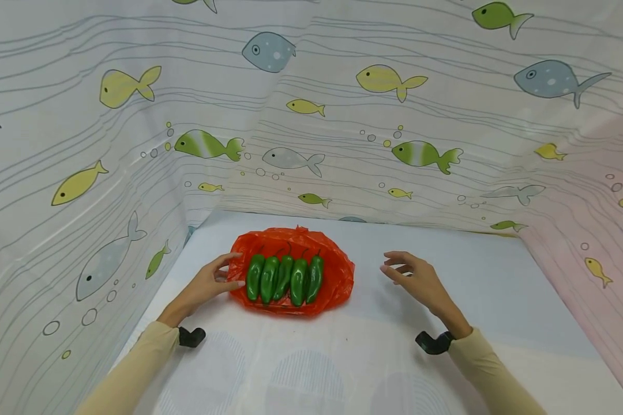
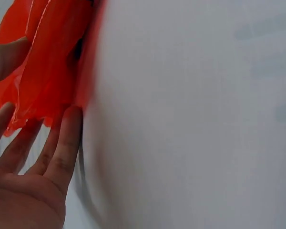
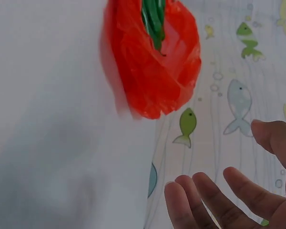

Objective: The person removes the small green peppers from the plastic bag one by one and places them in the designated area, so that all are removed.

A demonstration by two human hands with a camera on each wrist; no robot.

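Several glossy green peppers lie side by side, stems pointing away from me, on a crumpled red plastic bag. At the bag's left edge is my left hand, its fingers spread and relaxed. In the left wrist view the fingertips of the left hand are right at the red plastic bag. My right hand hovers to the right of the bag, apart from it, fingers loosely bent with nothing in them. The right wrist view shows that hand and pepper tips inside the bag's rim.
The bag rests on a white table with faint round patterns. A curtain printed with fish hangs behind the table and along both sides. A dark wrist strap sits at the left cuff, another strap at the right.
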